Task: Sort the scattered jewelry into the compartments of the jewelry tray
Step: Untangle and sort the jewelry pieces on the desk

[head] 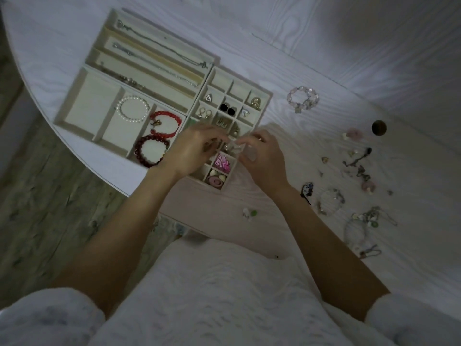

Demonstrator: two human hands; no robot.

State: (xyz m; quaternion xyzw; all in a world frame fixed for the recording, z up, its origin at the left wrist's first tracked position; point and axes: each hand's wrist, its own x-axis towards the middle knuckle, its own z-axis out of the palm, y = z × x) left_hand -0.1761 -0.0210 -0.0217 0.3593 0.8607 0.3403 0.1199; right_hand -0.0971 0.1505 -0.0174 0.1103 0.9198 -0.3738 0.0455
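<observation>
On white table point(324, 58): jewelry tray point(154, 78), scattered jewelry point(359, 193).

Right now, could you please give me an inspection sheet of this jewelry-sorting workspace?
Surface: white wood-grain table, dimly lit.
Job's things: jewelry tray at left holds chains, a pearl bracelet, a red bracelet and a dark red bracelet; small compartments hold earrings.
Clutter: pale bead bracelet lies loose beyond the tray; scattered jewelry at right; dark round object, unidentifiable.
Grips: left hand and right hand meet over the small compartments, fingers curled around something small and unclear.
Cables: nothing seen.
Surroundings: patterned floor; person's white garment.
</observation>
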